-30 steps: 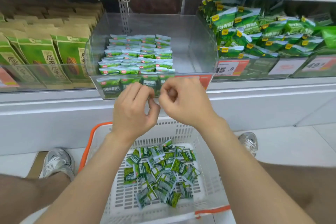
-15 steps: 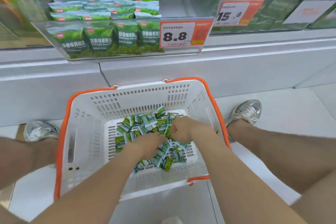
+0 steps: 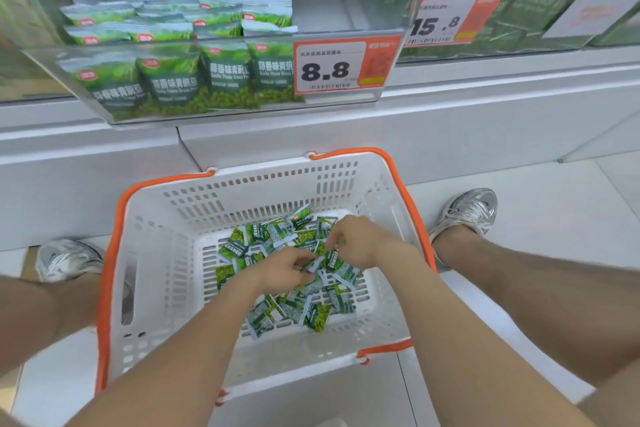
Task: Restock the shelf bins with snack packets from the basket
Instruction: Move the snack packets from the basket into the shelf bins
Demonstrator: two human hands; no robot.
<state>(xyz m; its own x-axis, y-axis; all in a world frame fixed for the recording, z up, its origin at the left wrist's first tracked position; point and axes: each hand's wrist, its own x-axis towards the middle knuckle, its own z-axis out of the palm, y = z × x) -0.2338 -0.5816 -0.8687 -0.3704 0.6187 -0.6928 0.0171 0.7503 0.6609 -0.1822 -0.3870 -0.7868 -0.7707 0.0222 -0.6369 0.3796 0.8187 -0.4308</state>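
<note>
Packets: small green-and-white foil snack packets (image 3: 298, 308), heaped loose on the basket floor, from its centre toward the right wall.
Left grip (image 3: 287, 269): fingers curled into the middle of the heap, pinching packets to gather a handful.
Right grip (image 3: 356, 241): curled over packets nearer the far right corner, likewise pinching.
Basket: white slotted plastic basket (image 3: 159, 253) with orange handles, set on the floor under the shelf; reach stays short.
Bin: clear acrylic shelf bin (image 3: 346, 10), packets ranked at its left, room at the right; judged the destination.

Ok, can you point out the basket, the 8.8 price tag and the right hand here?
basket (image 3: 166, 253): head view, bare left inner wall.
8.8 price tag (image 3: 325, 71): head view, on the printed digits.
right hand (image 3: 360, 243): head view, back of the hand.
</note>
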